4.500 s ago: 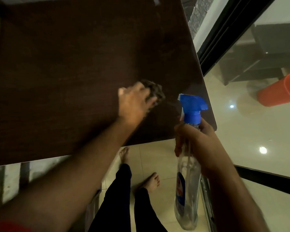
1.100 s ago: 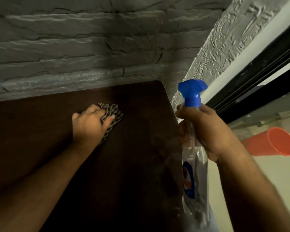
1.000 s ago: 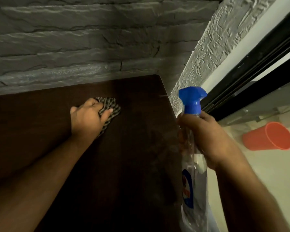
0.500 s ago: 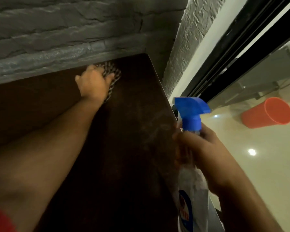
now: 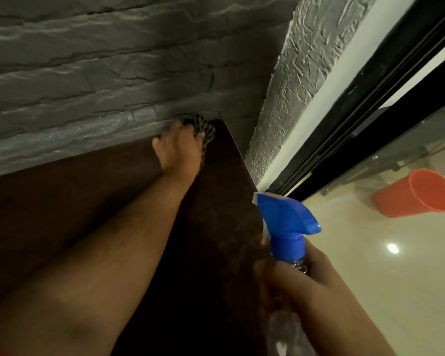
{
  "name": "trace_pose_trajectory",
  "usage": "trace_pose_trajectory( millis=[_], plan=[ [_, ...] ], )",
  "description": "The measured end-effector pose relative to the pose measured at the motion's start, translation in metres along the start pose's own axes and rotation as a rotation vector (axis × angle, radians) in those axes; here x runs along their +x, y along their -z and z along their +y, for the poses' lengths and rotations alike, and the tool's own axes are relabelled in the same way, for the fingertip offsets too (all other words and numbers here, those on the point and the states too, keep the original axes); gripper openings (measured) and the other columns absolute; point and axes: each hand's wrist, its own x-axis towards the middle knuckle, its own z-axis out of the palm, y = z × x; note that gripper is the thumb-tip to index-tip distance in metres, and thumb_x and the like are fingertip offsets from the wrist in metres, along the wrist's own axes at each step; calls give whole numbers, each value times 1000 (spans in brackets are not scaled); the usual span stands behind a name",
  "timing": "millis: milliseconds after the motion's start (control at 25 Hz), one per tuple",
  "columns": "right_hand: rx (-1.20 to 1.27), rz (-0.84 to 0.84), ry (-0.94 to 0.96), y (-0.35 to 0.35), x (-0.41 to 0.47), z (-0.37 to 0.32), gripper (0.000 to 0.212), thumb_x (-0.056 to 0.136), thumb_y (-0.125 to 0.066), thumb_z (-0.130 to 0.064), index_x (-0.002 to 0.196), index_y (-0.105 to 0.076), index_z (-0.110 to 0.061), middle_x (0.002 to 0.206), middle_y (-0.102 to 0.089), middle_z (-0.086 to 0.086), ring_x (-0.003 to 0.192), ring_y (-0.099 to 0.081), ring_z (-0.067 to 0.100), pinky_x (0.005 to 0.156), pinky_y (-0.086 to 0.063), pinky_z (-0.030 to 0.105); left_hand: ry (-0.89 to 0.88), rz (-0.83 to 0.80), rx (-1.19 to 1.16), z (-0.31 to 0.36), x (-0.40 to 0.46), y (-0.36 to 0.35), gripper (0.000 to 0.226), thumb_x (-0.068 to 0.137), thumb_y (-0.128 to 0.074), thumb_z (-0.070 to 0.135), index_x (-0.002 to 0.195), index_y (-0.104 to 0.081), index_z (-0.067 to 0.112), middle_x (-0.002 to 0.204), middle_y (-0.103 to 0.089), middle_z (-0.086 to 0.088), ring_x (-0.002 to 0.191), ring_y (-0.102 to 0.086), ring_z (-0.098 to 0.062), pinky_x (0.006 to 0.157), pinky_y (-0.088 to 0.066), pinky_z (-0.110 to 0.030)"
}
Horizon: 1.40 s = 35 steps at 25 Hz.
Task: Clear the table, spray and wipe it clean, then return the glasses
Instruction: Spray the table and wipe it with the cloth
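At table's far corner, crumpled striped cloth under left hand.

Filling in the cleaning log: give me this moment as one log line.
stage: wiping | left hand: presses cloth at table far corner by wall | right hand: holds spray bottle | glasses: not in view
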Motion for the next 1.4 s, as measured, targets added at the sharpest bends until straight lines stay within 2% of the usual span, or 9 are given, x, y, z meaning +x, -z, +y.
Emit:
trace_pose_trajectory(
  millis=[80,240,440,560,680,920,1160,1280,1400],
  plan=[
    [-15,22,9,5,3,1,22,59,-67,-21,80,-62,-19,49,-54,11,43,-52,21,46,-43,22,54,-20,-1,28,11,-10,31,98,-46,40,107,-64,16,120,-56,-8,102,-55,-27,88,-37,-43],
    [-18,31,13,2,3,0,27,58,-66,-19,82,-60,-11,49,-54,11,42,-51,20,44,-44,20,-142,-141,44,76,21,-23,31,98,-46,41,111,-63,19,120,-55,-8,103,-56,-26,91,-38,-43],
    [13,-25,-27,-10,2,4,34,58,-68,-20,90,-60,-13,51,-56,12,45,-53,22,46,-45,23,-372,-120,-4,13,-20,-6,34,96,-47,45,106,-65,17,117,-56,-4,98,-58,-23,86,-41,-40],
    [-1,-19,-41,-7,2,5,35,59,-68,-23,92,-59,-14,53,-57,11,47,-55,22,48,-47,24,-256,-99,1,-18,-17,3,36,96,-47,46,106,-65,16,117,-57,-6,100,-58,-25,83,-41,-39],
    [7,-6,-30,-6,1,6,32,63,-67,-23,92,-57,-12,57,-55,11,50,-53,23,51,-49,28,-112,-110,-10,31,20,-2,37,96,-48,43,111,-64,13,120,-55,-10,104,-57,-29,87,-44,-41],
    [4,14,-29,-7,-15,15,26,66,-65,-21,85,-54,-8,57,-54,14,47,-52,22,47,-46,28,-580,-242,-174,-12,-110,14,33,91,-49,45,92,-64,15,105,-60,-6,86,-60,-25,78,-45,-40],
    [-6,19,-23,1,-31,26,27,69,-64,-22,90,-54,-9,60,-55,10,51,-51,22,49,-49,28,-162,-131,41,10,11,8,41,96,-46,45,115,-61,12,122,-54,-12,107,-55,-32,92,-43,-44],
    [1,24,-23,0,-35,31,28,69,-64,-22,92,-54,-9,60,-54,11,50,-52,23,47,-47,25,-397,-241,19,42,-59,8,40,96,-43,44,111,-61,13,120,-54,-10,103,-56,-29,90,-40,-43],
    [-10,17,-41,-1,-39,32,26,71,-65,-22,94,-55,-13,61,-56,11,51,-54,24,47,-47,26,-625,-329,-118,-8,-137,30,40,91,-42,43,103,-64,12,113,-57,-6,96,-57,-26,85,-38,-41]
  ],
)
